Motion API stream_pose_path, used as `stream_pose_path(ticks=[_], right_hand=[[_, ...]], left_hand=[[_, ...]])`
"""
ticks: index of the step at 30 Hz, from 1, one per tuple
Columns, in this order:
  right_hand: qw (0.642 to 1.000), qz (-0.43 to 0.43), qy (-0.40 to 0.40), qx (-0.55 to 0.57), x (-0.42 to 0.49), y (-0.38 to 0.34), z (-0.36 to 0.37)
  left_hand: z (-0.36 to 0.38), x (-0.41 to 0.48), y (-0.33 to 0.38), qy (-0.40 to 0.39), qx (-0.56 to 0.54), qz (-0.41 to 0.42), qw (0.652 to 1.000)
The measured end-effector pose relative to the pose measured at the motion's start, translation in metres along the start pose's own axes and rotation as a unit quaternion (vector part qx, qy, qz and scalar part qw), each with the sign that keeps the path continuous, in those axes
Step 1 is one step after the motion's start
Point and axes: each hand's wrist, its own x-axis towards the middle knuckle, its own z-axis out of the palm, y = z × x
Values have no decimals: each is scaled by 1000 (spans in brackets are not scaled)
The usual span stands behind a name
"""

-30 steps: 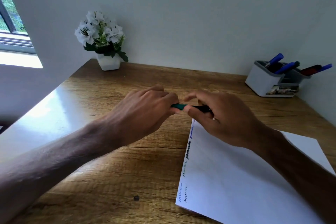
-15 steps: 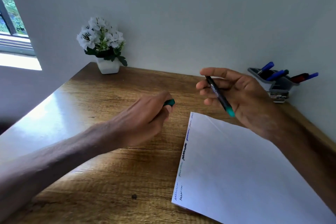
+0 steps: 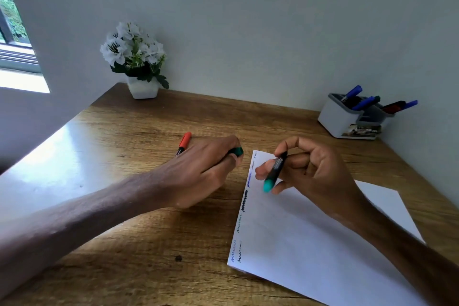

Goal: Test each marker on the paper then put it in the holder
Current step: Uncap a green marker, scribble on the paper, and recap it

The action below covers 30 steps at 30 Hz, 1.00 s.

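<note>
Overhead, the right hand [image 3: 310,174] pinches a teal-ended marker [image 3: 274,172] above the paper [image 3: 310,243] at its far left corner. Left hand [image 3: 208,169] grips the teal cap [image 3: 237,151] on the tabletop [image 3: 139,231]. Holder [image 3: 347,119] stands far right; a red marker [image 3: 184,143] lies beyond the left hand.

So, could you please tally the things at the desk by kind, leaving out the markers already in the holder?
Markers: 2, green marker in the right hand, red marker on the desk.
Caps: 1, green cap in the left hand.
Sheets: 1, the paper.
Holders: 1, the holder.
Plants: 1, the flower pot.
Total: 6.
</note>
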Motion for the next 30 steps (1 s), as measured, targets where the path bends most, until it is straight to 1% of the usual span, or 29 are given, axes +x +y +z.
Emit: stream_pose_path(ticks=[3, 7, 9, 13, 16, 20, 23, 25, 30], right_hand=[[1000, -8, -3, 18, 0, 0, 4], [999, -29, 21, 34, -1, -2, 4], [999, -5, 29, 44, -2, -5, 2], [993, 69, 19, 90, -13, -20, 0], [993, 82, 10, 88, -29, -33, 4], [992, 91, -47, 70, -49, -32, 14], [990, 82, -91, 65, -58, -25, 25], [991, 63, -106, 53, -59, -19, 30], [992, -34, -116, -30, -48, -10, 37]], left_hand=[[1, -1, 4, -18, 9, -15, 1000], [2, 0, 3, -26, 13, 7, 1000], [1, 3, 2, -29, 27, 15, 999], [1, 6, -1, -64, 28, -11, 997], [0, 6, 0, -99, 43, -14, 994], [-4, 6, 0, -132, 50, -7, 990], [-4, 6, -2, -146, 46, -2, 988], [-3, 5, -3, -147, 40, -1, 988], [-2, 3, -3, -127, 47, 1, 991]])
